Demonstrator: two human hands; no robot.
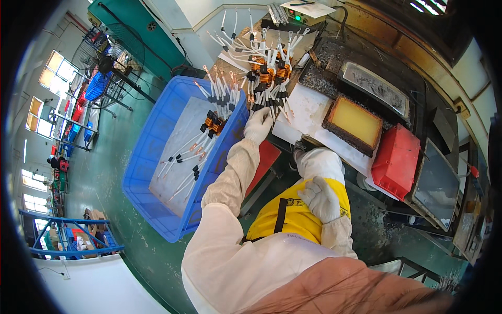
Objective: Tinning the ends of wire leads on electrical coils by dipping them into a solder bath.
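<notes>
My left hand [259, 125], in a white glove, is at the near edge of the bench with its fingers closed at the black-sleeved white leads [272, 98]. These belong to a cluster of copper-wound coils [267, 73], whose leads end in copper lugs. Just what lies between the fingertips is partly hidden by the glove. My right hand [320, 200], gloved too, hovers before my yellow apron [272, 217] with loosely bent fingers and nothing in it. Left of my left arm, a blue plastic bin [151, 172] holds more coils [213, 123] with white leads.
On the bench to the right are a solder-like pot with a yellowish surface [355, 121], a grey-topped rectangular tray [376, 86] and a red plastic box [396, 162]. A control box with a green light [303, 15] stands at the back. A large fan [107, 65] is on the left.
</notes>
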